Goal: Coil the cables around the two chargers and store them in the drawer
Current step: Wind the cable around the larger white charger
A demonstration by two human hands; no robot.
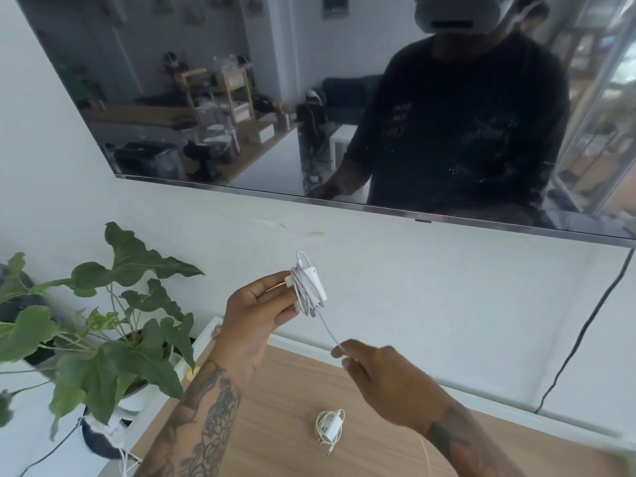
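My left hand (256, 311) holds a white charger (311, 287) up in front of the wall, with most of its white cable wound around it. A short free length of that cable (327, 328) runs down and right to my right hand (382, 376), which pinches its end between thumb and fingers. A second white charger (329, 427) lies on the wooden top (261, 418) below my hands, its cable coiled around it. No drawer is in view.
A leafy potted plant (103, 346) stands to the left of the wooden top. A large dark wall screen (309, 98) hangs above and reflects the room. A black cable (585, 325) hangs down the wall at the right.
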